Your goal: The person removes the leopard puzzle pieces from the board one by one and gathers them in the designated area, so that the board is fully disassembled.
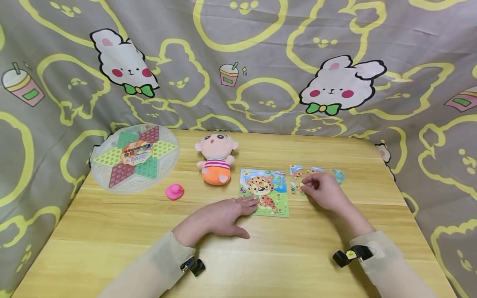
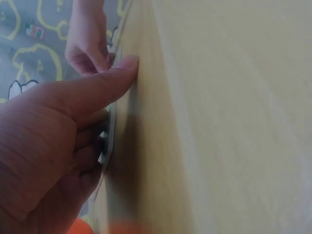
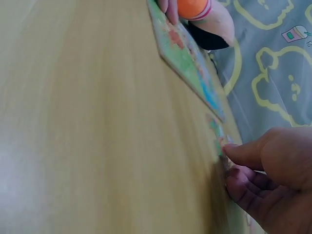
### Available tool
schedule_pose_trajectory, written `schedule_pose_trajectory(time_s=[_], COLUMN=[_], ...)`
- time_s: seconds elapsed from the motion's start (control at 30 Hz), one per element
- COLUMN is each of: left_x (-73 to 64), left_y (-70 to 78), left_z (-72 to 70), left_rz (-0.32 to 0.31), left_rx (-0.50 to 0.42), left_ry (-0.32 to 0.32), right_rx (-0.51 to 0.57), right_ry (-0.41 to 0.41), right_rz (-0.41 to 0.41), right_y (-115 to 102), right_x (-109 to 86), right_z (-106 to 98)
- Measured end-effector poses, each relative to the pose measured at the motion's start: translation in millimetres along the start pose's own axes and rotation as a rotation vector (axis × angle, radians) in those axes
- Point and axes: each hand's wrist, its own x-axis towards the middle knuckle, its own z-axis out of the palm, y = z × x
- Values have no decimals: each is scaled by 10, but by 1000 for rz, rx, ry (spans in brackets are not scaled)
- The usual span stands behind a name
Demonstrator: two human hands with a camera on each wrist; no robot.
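A square jigsaw puzzle with a spotted cub picture lies flat on the wooden table. My left hand rests on its lower left part, fingers straight and thumb spread to the side. To the puzzle's right are several loose puzzle pieces. Over them is my right hand, its thumb and fingertips pinching a puzzle piece low at the table. The hand partly hides that piece and its neighbours. In the left wrist view, the left thumb extends past the puzzle's edge.
A plush doll in orange shorts lies behind and left of the puzzle. Further left are a pink rubber duck and a round Chinese checkers board. A patterned grey curtain hangs at the table's back edge and sides.
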Motion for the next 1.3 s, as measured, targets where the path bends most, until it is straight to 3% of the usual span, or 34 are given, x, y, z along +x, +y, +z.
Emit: schedule_pose_trajectory(time_s=[0.3, 0.53, 0.77, 0.93, 1.13, 1.3], left_x=[47, 155, 241, 267, 276, 277], left_y=[98, 152, 154, 166, 189, 170], left_z=[-34, -13, 77, 112, 92, 86], left_rz=[23, 79, 104, 85, 93, 100], left_rx=[43, 54, 37, 19, 5, 18], left_ry=[14, 29, 44, 18, -25, -24], right_rx=[36, 58, 35, 7, -4, 2], right_ry=[-27, -161, -258, -292, -282, -268], right_rz=[-37, -137, -161, -166, -163, -189], right_y=[-269, -523, -702, -747, -719, -688], right_x=[59, 198, 321, 355, 329, 326], right_z=[-24, 120, 328, 414, 426, 451])
